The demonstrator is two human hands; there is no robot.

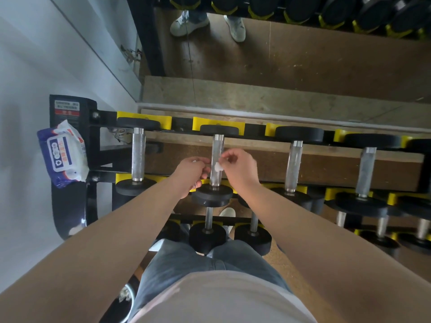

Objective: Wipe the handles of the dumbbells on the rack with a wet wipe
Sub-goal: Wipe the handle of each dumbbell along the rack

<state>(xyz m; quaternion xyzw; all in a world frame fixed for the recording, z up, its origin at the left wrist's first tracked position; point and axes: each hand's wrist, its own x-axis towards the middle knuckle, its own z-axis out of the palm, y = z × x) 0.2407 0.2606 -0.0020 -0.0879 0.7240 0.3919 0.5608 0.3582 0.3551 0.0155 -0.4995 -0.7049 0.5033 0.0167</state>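
A black rack (102,127) with yellow cradles holds several dumbbells with steel handles and black heads. Both my hands are at the second handle (217,148) from the left on the top tier. My right hand (240,169) pinches a small white wet wipe (218,167) against the handle's right side. My left hand (193,170) curls at the handle's left side, fingers bent toward it, and seems to hold the other end of the wipe. The first handle (138,155) stands to the left, and the third handle (294,164) and fourth handle (366,171) lie to the right.
A blue and white pack of wet wipes (63,157) rests on the rack's left end. A lower tier holds more dumbbells (207,236) near my knees. A mirror (303,54) behind the rack reflects shoes and dumbbells. A white wall is to the left.
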